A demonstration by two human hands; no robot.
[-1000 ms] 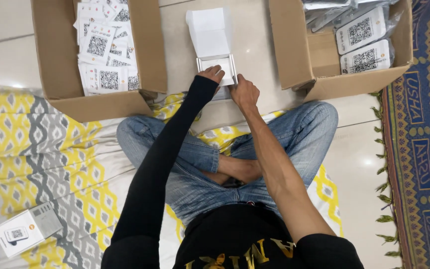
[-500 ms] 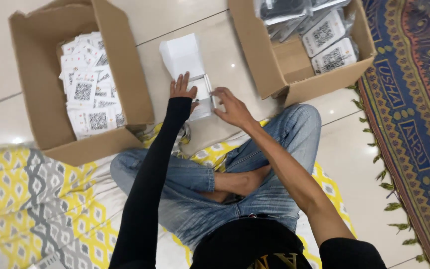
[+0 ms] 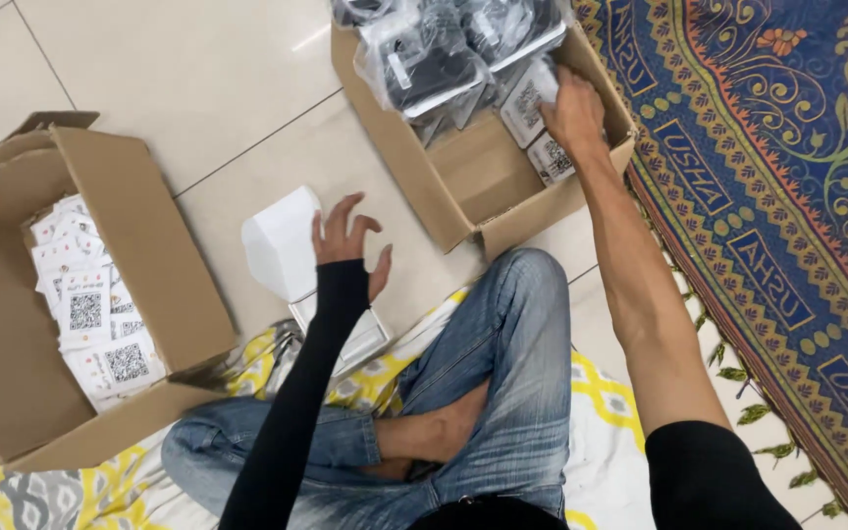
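Open small box [image 3: 291, 257] on floor [image 3: 179, 88] between two cardboard boxes. Left cardboard box [image 3: 164, 265] holds stacked cards [image 3: 90, 314]. Right cardboard box [image 3: 473, 182], beside rug [image 3: 787, 196], holds bagged packets [image 3: 444, 59]. Right hand [image 3: 573, 113] inside it; left hand [image 3: 345, 240] over small box.

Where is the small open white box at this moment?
In the head view, the open white box lies on the tiled floor between the two cardboard boxes, under the spread left hand.

We have one view only, from a head-worn camera looking steeply down over crossed legs at the pale tiled floor [image 3: 179, 88], close, within arm's reach.
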